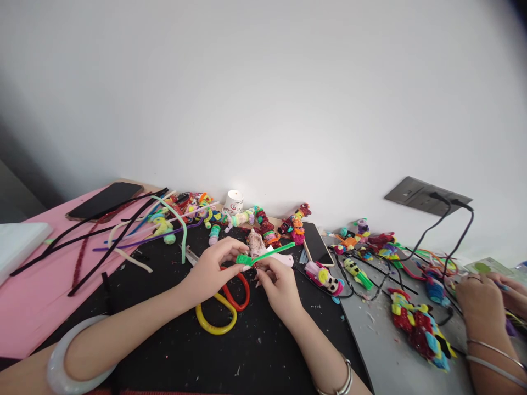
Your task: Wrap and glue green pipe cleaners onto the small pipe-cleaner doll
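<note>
Between the fingertips of my left hand [218, 269] is a green pipe cleaner [274, 252], wound into a small coil at one end, with its straight end sticking out to the right. My right hand [280, 288] is closed in a pinch close beside the coil, its fingertips at the pipe cleaner; exactly where they grip is partly hidden. Under my hands lie scissors [218, 328] with one yellow and one red handle loop. Just behind the hands are a conch-like shell [256, 241] and a pale pink object [284, 260].
Loose pipe cleaners [123, 247] and a dark phone [105, 200] lie on a pink sheet [24, 307] at left. Several pipe-cleaner figures [358, 273], a paper cup [234, 202] and another phone [318, 244] line the back. A co-worker's hands [481, 299] work at right, near cables [453, 241].
</note>
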Available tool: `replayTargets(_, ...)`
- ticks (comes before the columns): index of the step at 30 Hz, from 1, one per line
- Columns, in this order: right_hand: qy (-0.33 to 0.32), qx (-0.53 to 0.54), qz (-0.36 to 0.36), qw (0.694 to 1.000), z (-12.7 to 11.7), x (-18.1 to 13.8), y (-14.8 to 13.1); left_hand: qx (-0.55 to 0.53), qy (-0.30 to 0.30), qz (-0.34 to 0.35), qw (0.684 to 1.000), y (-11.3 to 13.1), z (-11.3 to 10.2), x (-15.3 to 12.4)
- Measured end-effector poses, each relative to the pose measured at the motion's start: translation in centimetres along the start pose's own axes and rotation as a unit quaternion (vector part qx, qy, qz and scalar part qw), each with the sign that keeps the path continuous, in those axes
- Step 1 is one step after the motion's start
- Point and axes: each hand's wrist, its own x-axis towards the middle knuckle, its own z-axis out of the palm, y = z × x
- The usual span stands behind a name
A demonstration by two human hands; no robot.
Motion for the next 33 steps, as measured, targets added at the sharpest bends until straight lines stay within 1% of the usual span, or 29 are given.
replayTargets(3,0.005,-0.027,-0.020,0.999,-0.08,0.08,-0.11,0.007,0.012,0.001,1.000,0.04,-0.08,0.14)
replayTargets(8,0.016,-0.065,-0.044,0.997,-0.21,0.12,-0.31,0.014,-0.003,-0.016,1.000,0.18,-0.16,0.16)
replayTargets(11,0.016,-0.062,-0.046,0.997,-0.21,0.04,-0.26,0.024,-0.026,-0.050,0.998,0.24,-0.18,0.09)
replayTargets(13,0.016,-0.060,-0.046,0.997,-0.19,0.02,-0.18,0.035,-0.036,-0.061,0.997,0.32,-0.24,0.08)
replayTargets(18,0.014,-0.056,-0.045,0.997,-0.07,0.09,-0.12,0.085,-0.028,-0.051,0.995,0.55,-0.46,0.19)
replayTargets(20,0.017,-0.050,-0.044,0.998,-0.01,0.11,-0.16,0.085,-0.031,-0.052,0.994,0.54,-0.50,0.22)
replayTargets(23,0.019,-0.044,-0.049,0.998,0.02,0.14,-0.21,0.059,-0.046,-0.066,0.995,0.50,-0.44,0.22)
replayTargets(26,0.025,-0.052,-0.050,0.997,-0.05,0.16,-0.26,0.006,-0.064,-0.087,0.994,0.57,-0.28,0.18)
replayTargets(29,0.025,-0.059,-0.052,0.997,-0.13,0.13,-0.36,-0.050,-0.074,-0.106,0.990,0.64,-0.16,0.20)
replayTargets(33,0.018,-0.066,-0.053,0.996,-0.20,0.10,-0.51,-0.092,-0.083,-0.136,0.983,0.48,-0.22,0.43)
